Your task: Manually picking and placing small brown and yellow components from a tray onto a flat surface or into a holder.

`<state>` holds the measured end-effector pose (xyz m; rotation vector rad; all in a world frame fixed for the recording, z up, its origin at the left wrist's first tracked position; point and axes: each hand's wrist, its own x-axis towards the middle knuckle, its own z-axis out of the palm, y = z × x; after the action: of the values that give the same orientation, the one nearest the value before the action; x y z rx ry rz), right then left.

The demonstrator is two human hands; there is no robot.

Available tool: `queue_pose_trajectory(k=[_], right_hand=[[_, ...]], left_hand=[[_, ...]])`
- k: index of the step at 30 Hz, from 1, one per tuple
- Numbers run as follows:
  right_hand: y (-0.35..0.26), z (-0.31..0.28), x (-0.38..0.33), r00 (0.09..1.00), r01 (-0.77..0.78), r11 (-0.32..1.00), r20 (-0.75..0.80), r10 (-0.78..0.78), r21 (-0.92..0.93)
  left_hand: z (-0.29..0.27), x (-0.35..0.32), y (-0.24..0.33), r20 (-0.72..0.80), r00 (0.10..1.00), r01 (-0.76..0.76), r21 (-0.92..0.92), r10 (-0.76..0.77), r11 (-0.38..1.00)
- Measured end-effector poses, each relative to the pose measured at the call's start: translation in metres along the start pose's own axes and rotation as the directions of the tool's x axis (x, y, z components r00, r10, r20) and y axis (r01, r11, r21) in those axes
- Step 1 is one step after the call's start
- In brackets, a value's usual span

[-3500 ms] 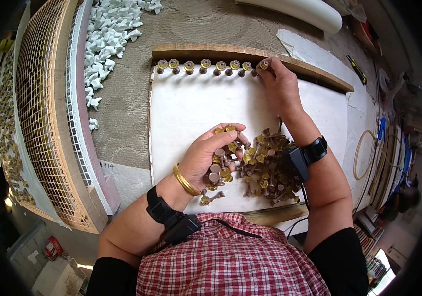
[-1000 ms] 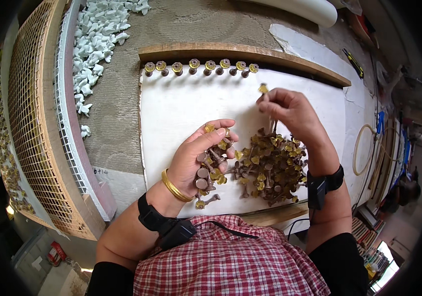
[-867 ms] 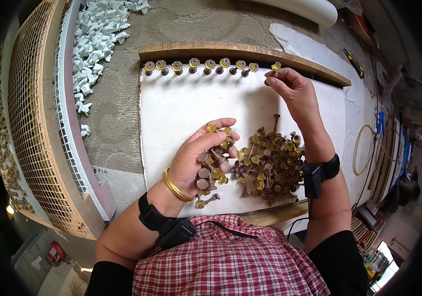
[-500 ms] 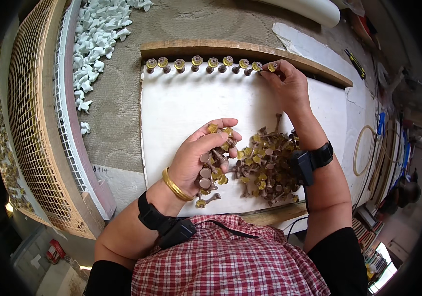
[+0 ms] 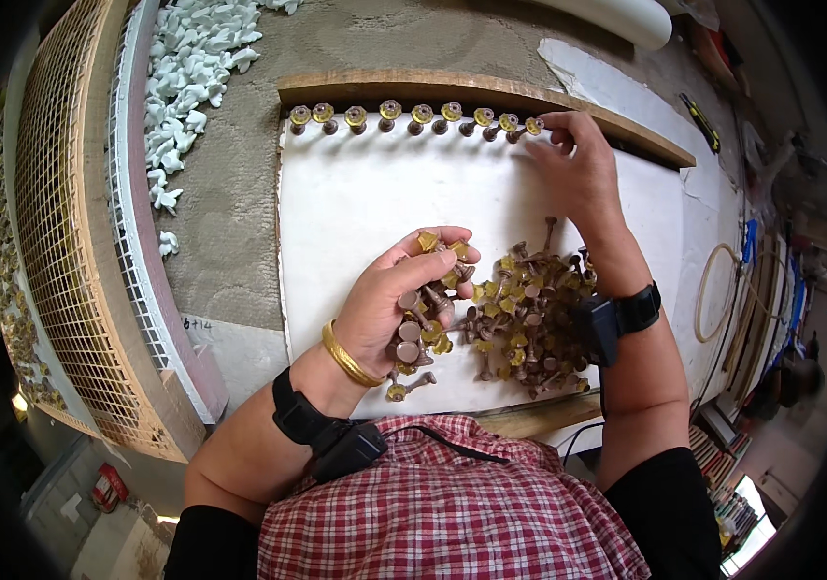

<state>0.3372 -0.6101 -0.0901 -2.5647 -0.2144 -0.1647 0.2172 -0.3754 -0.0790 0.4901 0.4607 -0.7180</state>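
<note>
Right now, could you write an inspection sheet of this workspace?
Surface: white board, wooden strip along its far edge.
Job's things: row of nine brown-and-yellow pieces along the strip; loose pile closer in.
Clutter: heap of white pieces at left; black-yellow cutter at right.
Hands: left hand holds several pieces; right hand, thumb and finger apart, at row's right end.
Cables: thin black cable by the right forearm.
Surroundings: mesh frame at left; white roll beyond.

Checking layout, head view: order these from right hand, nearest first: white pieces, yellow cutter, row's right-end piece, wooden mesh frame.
1. Row's right-end piece: at right hand, left side
2. Yellow cutter: to the right
3. White pieces: upper left
4. Wooden mesh frame: far left
</note>
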Motion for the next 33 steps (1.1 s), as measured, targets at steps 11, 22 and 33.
queue_pose_trajectory(k=[11,22,33], right_hand=[[-0.064,-0.035,-0.056,0.702,-0.448,0.714,0.706,-0.091,0.538],[-0.071,-0.04,-0.057,0.772,-0.425,0.716,0.634,-0.033,0.555],[-0.072,-0.036,-0.063,0.774,-0.57,0.486,0.631,0.049,0.662]], left_hand=[[0.0,-0.002,-0.002,0.022,0.999,0.049,0.017,-0.049,0.999],[-0.009,0.002,-0.002,0.106,0.993,0.06,-0.017,-0.057,0.998],[-0.004,0.003,-0.008,0.093,0.995,0.039,-0.118,-0.028,0.992]])
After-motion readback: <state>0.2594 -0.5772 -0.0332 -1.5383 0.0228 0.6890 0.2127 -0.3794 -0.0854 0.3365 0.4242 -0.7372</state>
